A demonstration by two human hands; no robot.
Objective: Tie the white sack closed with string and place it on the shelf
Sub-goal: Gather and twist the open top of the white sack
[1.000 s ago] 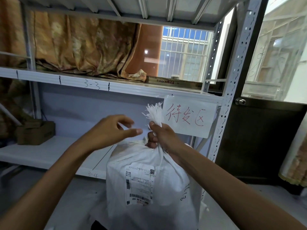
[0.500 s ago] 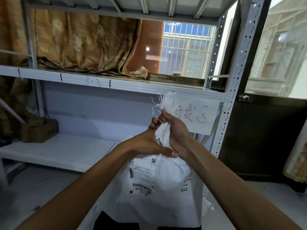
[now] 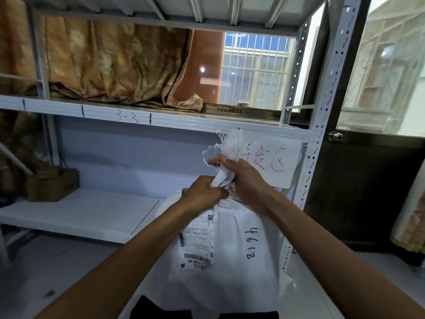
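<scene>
Gathering the sack (image 3: 230, 268) at its neck (image 3: 224, 180), right in front of the shelf (image 3: 80, 215). Clenched round the twisted neck with the right hand (image 3: 243, 178); gripped just beneath, at the base of the twist, with the left hand (image 3: 202, 199). Held upright between the forearms, close to the body and just beside the rack's perforated post (image 3: 322, 111). Underside out of view, so impossible to say what it rests on.

Judged as mid-task: mouth bunched and wrung tight, no finished knot to be seen. Hard to tell any string from the loose threads fanning out of the frayed top (image 3: 232, 143); possibly hidden under the left fingers. Left to do, on this reading: binding, knotting, then lifting onto the shelf.

Woven plastic by the look: white, thin, crinkly, pulled into soft folds below the grip and bulging lower down. Fronted with a paper label (image 3: 197, 240) bearing barcodes, with black handwritten digits alongside.

Behind: smooth white metal boards, a paper sign (image 3: 273, 162) lettered in red, a brown cardboard box (image 3: 51, 185) at the far left of the lower board, and a rumpled ochre curtain (image 3: 103, 65) above.
</scene>
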